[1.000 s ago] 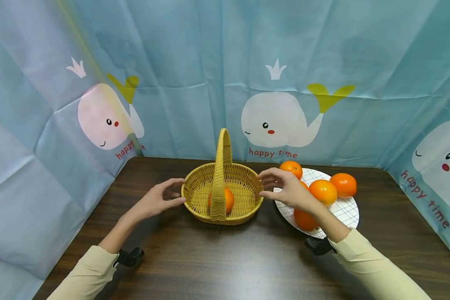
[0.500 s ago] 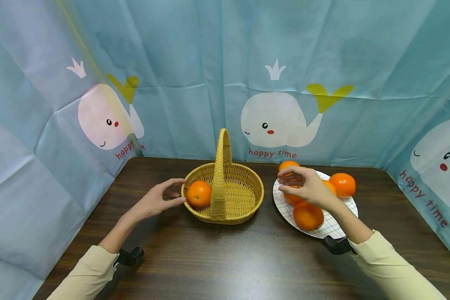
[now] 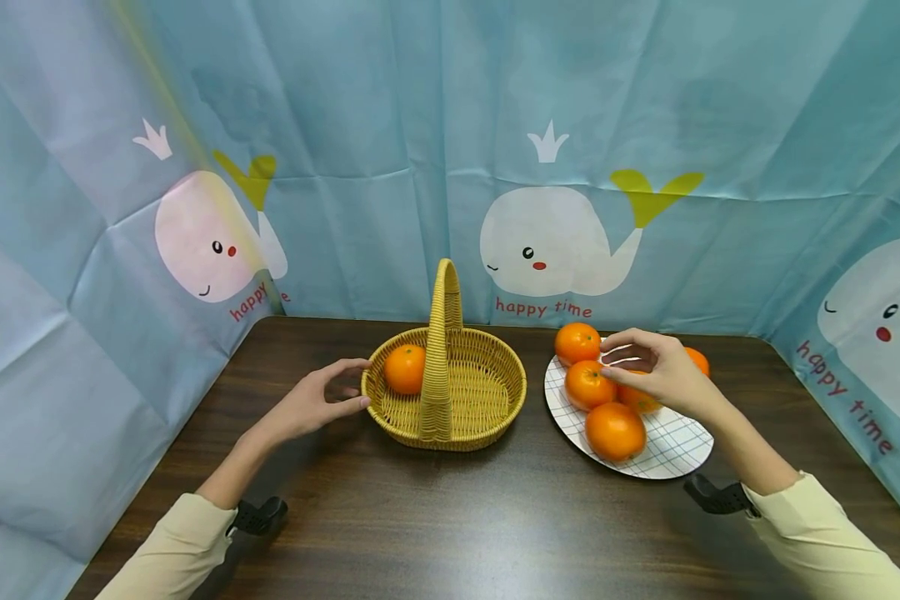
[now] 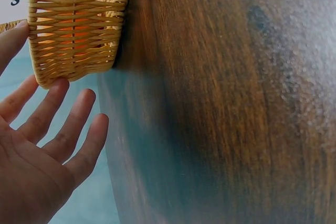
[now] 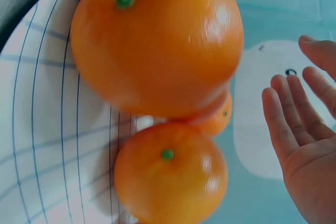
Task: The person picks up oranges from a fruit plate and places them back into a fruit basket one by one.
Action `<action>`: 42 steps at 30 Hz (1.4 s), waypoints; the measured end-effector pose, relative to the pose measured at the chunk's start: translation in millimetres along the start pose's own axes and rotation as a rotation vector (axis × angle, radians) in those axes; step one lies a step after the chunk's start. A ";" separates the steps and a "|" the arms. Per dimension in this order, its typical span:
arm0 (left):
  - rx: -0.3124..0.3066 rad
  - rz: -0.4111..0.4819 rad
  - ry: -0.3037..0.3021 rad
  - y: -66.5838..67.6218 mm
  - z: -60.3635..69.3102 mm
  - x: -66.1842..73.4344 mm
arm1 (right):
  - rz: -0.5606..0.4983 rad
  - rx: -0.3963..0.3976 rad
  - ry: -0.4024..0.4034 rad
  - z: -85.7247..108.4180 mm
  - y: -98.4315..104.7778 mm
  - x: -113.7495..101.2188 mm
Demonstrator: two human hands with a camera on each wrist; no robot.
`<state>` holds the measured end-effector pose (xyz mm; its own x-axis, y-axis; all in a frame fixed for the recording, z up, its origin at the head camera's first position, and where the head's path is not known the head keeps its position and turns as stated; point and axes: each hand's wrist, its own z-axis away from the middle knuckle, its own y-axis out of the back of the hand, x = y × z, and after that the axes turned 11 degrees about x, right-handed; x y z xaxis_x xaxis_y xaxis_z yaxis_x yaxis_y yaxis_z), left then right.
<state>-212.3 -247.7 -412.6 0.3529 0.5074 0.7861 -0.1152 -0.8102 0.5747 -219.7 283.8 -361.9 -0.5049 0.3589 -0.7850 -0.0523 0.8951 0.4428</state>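
A yellow wicker basket [image 3: 487, 392] with a tall arched handle stands in the middle of the table. One orange [image 3: 405, 369] lies in its left half. At the basket's left end, my left hand [image 3: 311, 404] touches the rim with spread, relaxed fingers; the left wrist view shows fingertips against the woven wall [image 4: 79, 40]. To the right, a white plate [image 3: 678, 446] with blue grid lines bears several oranges [image 3: 615, 432]. My right hand [image 3: 663, 375] hovers over it, fingers loosely bent and nothing between them, partly hiding the rear oranges. Its palm [image 5: 315, 166] shows bare in the right wrist view.
The dark wooden table [image 3: 420, 517] reaches back to a light blue curtain [image 3: 375, 242] printed with whales, which also hangs along both sides. The basket handle [image 3: 438, 350] rises well above the rim. A gap of bare table separates basket and plate.
My right hand has moved right from the basket's right end to above the plate. Inside the basket the orange has rolled from behind the handle to the left half. The left hand stays put.
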 end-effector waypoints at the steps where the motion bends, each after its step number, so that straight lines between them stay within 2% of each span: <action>1: 0.001 -0.002 0.000 0.0 0.1 0.0 | 0.015 0.006 -0.003 1.1 3.0 -0.1; 6: 0.003 -0.006 -0.004 0.0 0.3 -0.1 | 0.074 0.038 -0.032 8.7 18.1 -0.7; 17: 0.003 -0.010 0.003 0.1 1.3 0.5 | 0.127 0.118 -0.095 25.5 49.5 10.3; 24: 0.001 -0.007 0.005 -0.7 2.1 0.2 | 0.186 0.160 -0.087 40.6 74.3 24.7; 31: -0.004 -0.002 0.006 0.1 1.3 0.4 | 0.217 0.244 -0.181 57.7 99.2 43.3; 33: -0.005 0.000 0.008 0.3 1.3 0.4 | 0.251 0.235 -0.204 60.6 104.6 47.4; 36: -0.008 0.006 0.007 0.5 1.4 0.3 | 0.281 0.167 -0.239 62.0 111.0 51.7; 42: -0.010 0.008 0.005 -0.2 1.5 0.0 | 0.205 -0.007 -0.306 57.2 117.0 57.4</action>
<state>-210.9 -247.9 -413.1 0.3476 0.5023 0.7918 -0.1274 -0.8113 0.5706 -205.5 424.3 -380.0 -0.2247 0.5943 -0.7722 0.0171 0.7948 0.6067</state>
